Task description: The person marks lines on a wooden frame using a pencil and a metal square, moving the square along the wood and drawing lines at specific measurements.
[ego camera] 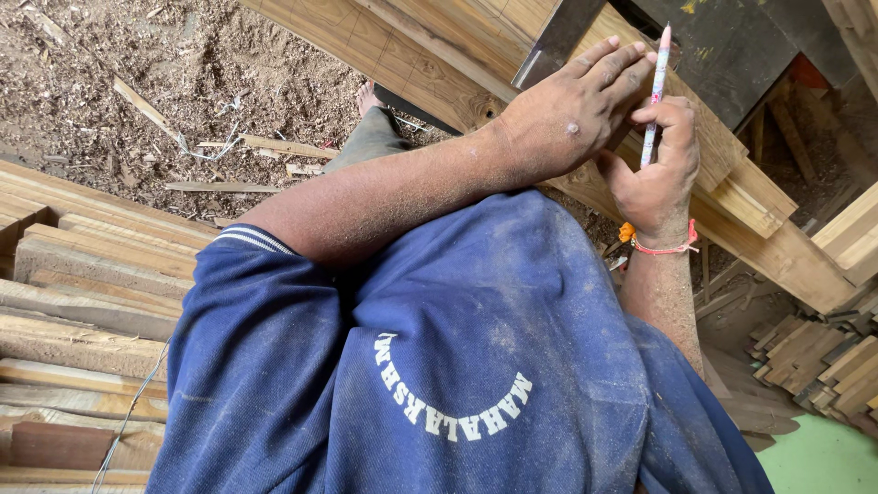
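Head view looks down past my blue shirt [476, 366] onto the wooden plank [439, 55], the landmark for all positions below. My left hand [572, 114] lies flat, fingers spread, pressing a metal square blade [553, 41] onto the plank's upper face. My right hand [658, 169], just beside the left and touching it, is closed around one pencil [657, 91], tip down at the blade edge. Pencil lines already cross the plank left of the blade, so I judge marking partly done; the stretch beneath the hands is hidden. Count: one pencil, one square, two hands. Stacked boards [82, 302] lie below-left of the plank, sawdust floor [137, 55] left of it.
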